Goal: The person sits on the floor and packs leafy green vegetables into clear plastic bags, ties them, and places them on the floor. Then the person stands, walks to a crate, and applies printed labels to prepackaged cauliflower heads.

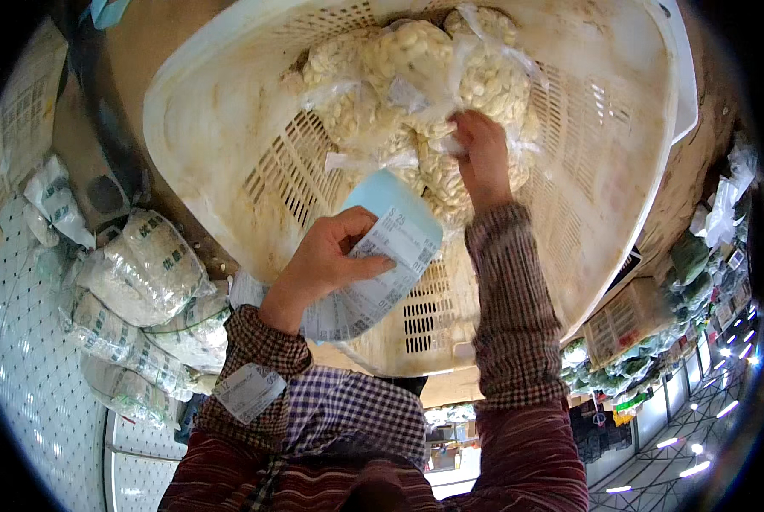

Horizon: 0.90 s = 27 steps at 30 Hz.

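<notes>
My left hand (326, 256) grips a folded strip of printed labels (407, 230), white with pale blue backing; its thumb lies on top and its tail hangs below. Several clear plastic bags (412, 55) of small, pale yellow pieces, kind unclear, lie at the far side of a large off-white plastic basket (203, 136). Among them, my right hand (484, 158) is closed at a bag's gathered plastic, fingers pinched together; anything else between the fingertips is hidden. A white label (410, 94) lies on one bag. Another loose label (249, 392) sticks to my left sleeve.
The basket has slotted walls and a raised curved rim. Large clear bags of whitish goods (147, 269) are stacked at its left. To the right stand a cardboard box (629, 324) and heaps of green bagged goods (689, 260). A white plastic bag (732, 196) lies at far right.
</notes>
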### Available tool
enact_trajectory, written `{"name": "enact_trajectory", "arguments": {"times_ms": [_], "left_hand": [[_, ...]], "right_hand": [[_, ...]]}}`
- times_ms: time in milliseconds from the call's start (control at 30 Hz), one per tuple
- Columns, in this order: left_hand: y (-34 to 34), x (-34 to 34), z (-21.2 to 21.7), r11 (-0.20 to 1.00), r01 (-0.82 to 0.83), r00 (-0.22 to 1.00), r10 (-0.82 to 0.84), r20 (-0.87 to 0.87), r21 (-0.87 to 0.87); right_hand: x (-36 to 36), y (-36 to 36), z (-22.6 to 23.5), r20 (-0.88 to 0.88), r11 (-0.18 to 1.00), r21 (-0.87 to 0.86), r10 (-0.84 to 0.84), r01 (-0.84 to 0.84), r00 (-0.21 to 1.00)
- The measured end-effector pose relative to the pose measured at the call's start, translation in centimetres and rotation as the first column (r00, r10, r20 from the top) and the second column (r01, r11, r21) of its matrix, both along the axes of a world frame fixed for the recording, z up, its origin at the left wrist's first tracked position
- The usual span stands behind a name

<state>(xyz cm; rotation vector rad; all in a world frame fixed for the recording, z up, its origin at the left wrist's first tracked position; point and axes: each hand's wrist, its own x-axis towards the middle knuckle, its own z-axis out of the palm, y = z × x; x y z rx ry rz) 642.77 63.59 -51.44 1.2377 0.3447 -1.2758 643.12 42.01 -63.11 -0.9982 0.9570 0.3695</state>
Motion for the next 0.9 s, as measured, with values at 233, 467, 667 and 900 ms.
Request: {"name": "enact_trajectory", "arguments": {"times_ms": [233, 467, 667, 900], "left_hand": [[-0.7, -2.0, -0.1, 0.992, -0.038, 0.997, 0.046, 0.060, -0.123], [-2.4, -4.1, 0.0, 0.987, 0.050, 0.991, -0.030, 0.129, -0.154], [-2.6, -5.1, -0.6, 0.983, 0.125, 0.974, -0.095, 0.205, -0.134], [-3.0, -5.1, 0.8, 0.971, 0.216, 0.969, -0.201, 0.146, -0.097]], "right_hand": [[-16.6, -6.8, 21.3, -0.239, 0.174, -0.887, 0.620, -0.427, 0.748], [-33.2, -18.0, 32.4, 0.032, 0.475, -0.622, -0.779, 0.623, 0.626], [-41.0, -24.4, 25.5, -0.279, 0.642, -0.748, -0.536, 0.170, 0.797], [-19.8, 2.1, 15.1, -0.274, 0.946, 0.323, 0.058, 0.035, 0.960]]}}
